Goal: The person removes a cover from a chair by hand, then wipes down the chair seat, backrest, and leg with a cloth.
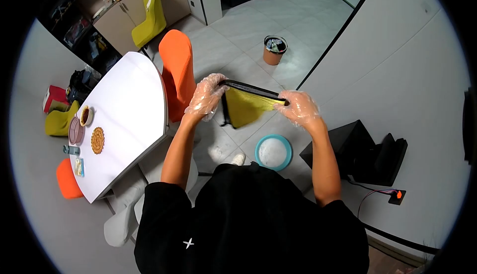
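Observation:
A yellow cloth with a black edge and a grey side hangs in the air between my hands. My left hand, in a clear plastic glove, grips its upper left corner. The opposite corner is pinched in my right hand, gloved the same way. The cloth's lower part is blurred. Below it on the floor stands a round teal basin with a whitish inside.
To the left is a white table with a woven mat, bowls and a basket. An orange chair stands beside it. A brown bucket is on the floor ahead. Black boxes and a wall socket are at the right.

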Demonstrator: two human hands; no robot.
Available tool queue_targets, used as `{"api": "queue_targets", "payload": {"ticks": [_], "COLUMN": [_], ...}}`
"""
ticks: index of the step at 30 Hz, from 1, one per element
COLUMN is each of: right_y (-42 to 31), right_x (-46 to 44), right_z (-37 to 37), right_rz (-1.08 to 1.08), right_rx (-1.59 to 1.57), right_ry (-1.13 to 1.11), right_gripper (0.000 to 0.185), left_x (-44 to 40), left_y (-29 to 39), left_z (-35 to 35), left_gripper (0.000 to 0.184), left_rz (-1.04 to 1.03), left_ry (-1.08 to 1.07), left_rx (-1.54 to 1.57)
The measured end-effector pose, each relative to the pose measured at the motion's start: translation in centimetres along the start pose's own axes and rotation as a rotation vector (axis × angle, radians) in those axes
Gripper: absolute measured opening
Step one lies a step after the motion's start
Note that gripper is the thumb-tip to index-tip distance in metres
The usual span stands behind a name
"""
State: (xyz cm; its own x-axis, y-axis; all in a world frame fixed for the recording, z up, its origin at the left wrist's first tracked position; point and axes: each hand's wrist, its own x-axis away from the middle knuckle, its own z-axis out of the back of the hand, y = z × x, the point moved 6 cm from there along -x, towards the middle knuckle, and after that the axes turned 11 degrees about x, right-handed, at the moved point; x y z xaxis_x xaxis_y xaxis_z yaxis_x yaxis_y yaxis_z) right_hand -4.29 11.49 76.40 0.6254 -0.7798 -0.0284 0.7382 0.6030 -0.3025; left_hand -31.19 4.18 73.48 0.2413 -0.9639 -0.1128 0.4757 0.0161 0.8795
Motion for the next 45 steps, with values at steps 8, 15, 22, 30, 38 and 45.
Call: {"api": "queue_targets", "payload": {"ticks": [8, 15, 22, 30, 38, 45], "right_y": [3.1, 4.9, -1.8, -1.9, -4.2, -1.9], "right_x": [-1.6, -1.3, -0.7, -5.3, -11.3, -14.4], "right_z": [-4.4, -12.7, -10.6, -9.8, -10.5, -14.0], "right_rz": [-0.042, 0.077, -0.076, -0.287, -0.046, -0.33], "right_rx": [-0.875, -1.809, -1.971, -2.109, -1.844, -1.758], "right_ry": [0.105, -0.214, -0.345, -0.219, -0.361, -0.564], "right_gripper": [0.044, 0.058, 0.047, 0.054, 0.048, 0.049], "left_x": [0.0, -0.3, -1.5, -0.8, -4.9, -8.3], "left_y": [0.2, 3.8, -1.0, -3.2, -6.8, -10.5], "left_z": [0.3, -2.0, -2.9, -3.2, 0.7, 1.1], "left_gripper": [0.02, 0.013, 0.025, 0.078, 0.041, 0.051], "left_rz": [0.035, 0.301, 0.387, 0.338, 0.431, 0.537], "left_ry": [-0.029, -0.1, 0.026, -0.485, -0.163, -0.091], "left_rx": [0.496, 1.122, 1.302, 1.39, 1.018, 1.174]}}
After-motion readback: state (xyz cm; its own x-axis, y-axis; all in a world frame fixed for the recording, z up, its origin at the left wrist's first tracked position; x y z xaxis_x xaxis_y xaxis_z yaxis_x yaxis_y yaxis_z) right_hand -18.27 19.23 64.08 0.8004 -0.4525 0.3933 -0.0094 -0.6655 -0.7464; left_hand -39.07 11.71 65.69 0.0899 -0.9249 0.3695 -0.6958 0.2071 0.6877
